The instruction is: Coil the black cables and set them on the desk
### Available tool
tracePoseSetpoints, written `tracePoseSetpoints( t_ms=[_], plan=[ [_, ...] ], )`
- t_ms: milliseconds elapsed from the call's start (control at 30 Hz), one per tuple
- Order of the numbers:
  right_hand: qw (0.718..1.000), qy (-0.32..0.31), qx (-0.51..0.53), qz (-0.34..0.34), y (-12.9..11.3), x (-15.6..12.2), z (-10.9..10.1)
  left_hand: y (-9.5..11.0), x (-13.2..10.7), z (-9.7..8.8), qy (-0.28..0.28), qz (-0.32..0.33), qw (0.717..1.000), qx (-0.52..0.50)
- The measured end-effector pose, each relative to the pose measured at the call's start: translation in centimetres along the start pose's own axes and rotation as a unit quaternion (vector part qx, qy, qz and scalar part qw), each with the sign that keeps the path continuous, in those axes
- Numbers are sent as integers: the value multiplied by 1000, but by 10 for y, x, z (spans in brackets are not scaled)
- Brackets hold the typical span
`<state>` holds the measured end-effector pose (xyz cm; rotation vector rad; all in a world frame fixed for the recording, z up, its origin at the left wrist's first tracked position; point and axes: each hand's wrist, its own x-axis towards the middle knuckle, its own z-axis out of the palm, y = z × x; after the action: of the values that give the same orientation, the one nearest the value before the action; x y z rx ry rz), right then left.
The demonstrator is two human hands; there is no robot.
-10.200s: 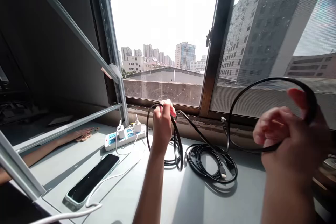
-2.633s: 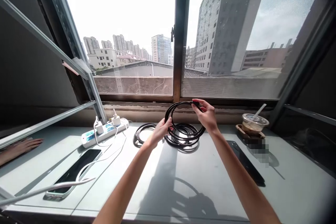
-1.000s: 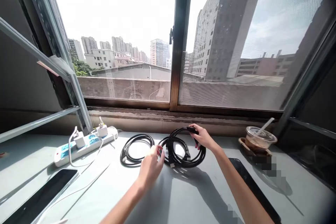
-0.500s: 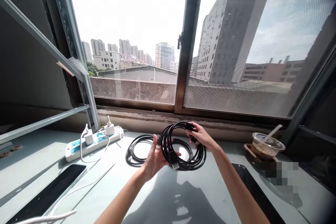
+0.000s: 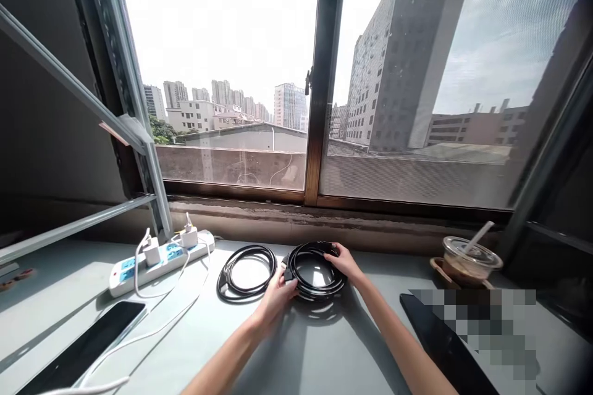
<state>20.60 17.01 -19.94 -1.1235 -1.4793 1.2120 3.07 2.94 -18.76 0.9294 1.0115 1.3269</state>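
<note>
A black cable wound into a coil (image 5: pixel 317 276) lies flat on the grey table (image 5: pixel 296 345) near the window sill. My left hand (image 5: pixel 277 294) grips the coil's near left side, fingers curled round the strands by a plug. My right hand (image 5: pixel 343 261) holds the coil's far right edge, fingers bent over it. A second black coiled cable (image 5: pixel 246 271) lies just to the left, touching nothing but the table.
A white power strip (image 5: pixel 160 258) with two chargers and white leads sits at the left. A dark phone (image 5: pixel 81 352) lies at the near left. An iced drink cup (image 5: pixel 471 257) with a straw stands at the right, a dark flat device (image 5: pixel 440 345) before it.
The coil was held tilted up off the table half a second ago; both hands have lowered it flat onto the table beside the other coil.
</note>
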Motion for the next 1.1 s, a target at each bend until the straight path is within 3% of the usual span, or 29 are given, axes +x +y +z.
tracePoseSetpoints(
  t_ms=[200, 267, 333, 400, 467, 533, 600, 667, 733, 867, 1100],
  plan=[
    [999, -19, 40, -26, 17, 8, 2, 2, -16, 10, 31, 29, 998, 41],
    [998, -23, 48, -26, 17, 7, 2, 4, -17, 10, 38, 16, 996, 82],
    [998, -30, 49, -26, 18, 6, 3, 4, -17, 7, 67, 48, 984, 161],
    [998, -44, 49, -23, 17, 3, 4, 5, -17, 4, 108, 163, 938, 286],
    [996, -67, 50, -19, 15, 0, 3, 5, -18, 0, 87, 292, 852, 426],
    [995, -89, 51, -17, 12, -3, 2, 4, -17, -3, -26, 338, 769, 542],
    [994, -98, 48, -23, 10, -5, 1, -1, -16, -4, -132, 299, 729, 602],
    [994, -92, 44, -36, 10, -7, 0, -11, -14, -4, -161, 246, 726, 622],
    [995, -80, 40, -51, 12, -9, -1, -21, -10, -2, -141, 225, 732, 627],
    [996, -48, 27, -68, 19, -16, -8, -31, -1, 3, -135, 253, 727, 624],
    [994, 64, 0, -87, 22, -30, -24, -28, 12, 7, -172, 281, 714, 618]
  ],
)
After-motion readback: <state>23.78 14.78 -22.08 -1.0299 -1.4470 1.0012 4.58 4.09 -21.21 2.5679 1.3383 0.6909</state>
